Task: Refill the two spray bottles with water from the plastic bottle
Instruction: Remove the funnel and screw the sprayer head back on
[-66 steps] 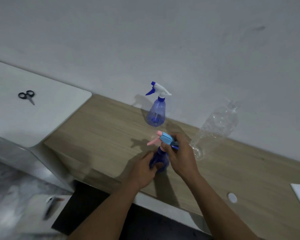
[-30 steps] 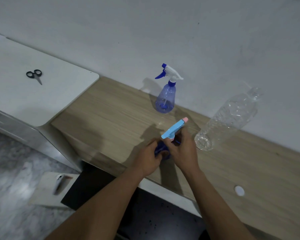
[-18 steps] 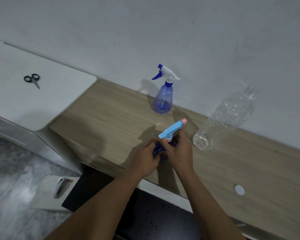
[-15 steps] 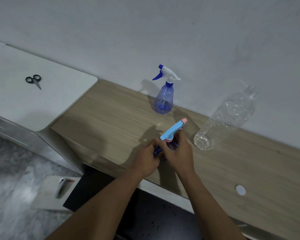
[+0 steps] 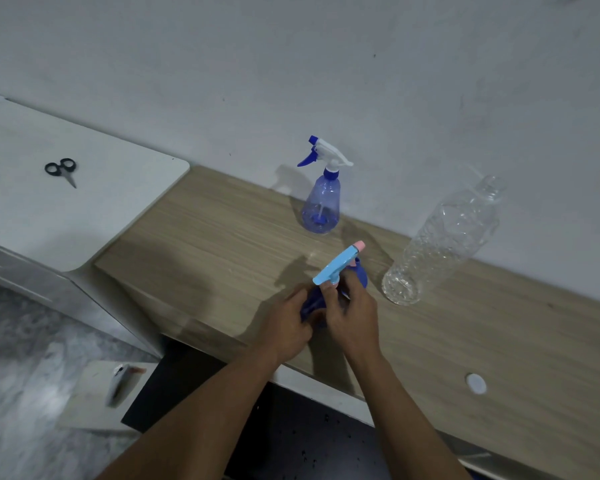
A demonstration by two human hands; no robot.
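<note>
Turned from pointing left, the head (image 5: 336, 266) of the near spray bottle (image 5: 310, 304) now points far-right. Near the worktop (image 5: 222, 244) front edge, the left hand (image 5: 290, 323) grips the bottle's dark body and the right hand (image 5: 352, 315) pinches the head's base. Beyond stand the second spray bottle (image 5: 321, 209) and, farther right, the plastic bottle (image 5: 444, 240).

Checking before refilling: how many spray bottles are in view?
2. The white-headed spray bottle stands by the wall; the light-blue-headed spray bottle is held by the left hand and right hand.

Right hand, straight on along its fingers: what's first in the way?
The light-blue trigger head of the near spray bottle, which the right hand grips. Beyond it, roughly the far spray bottle, though depth is unclear.
</note>
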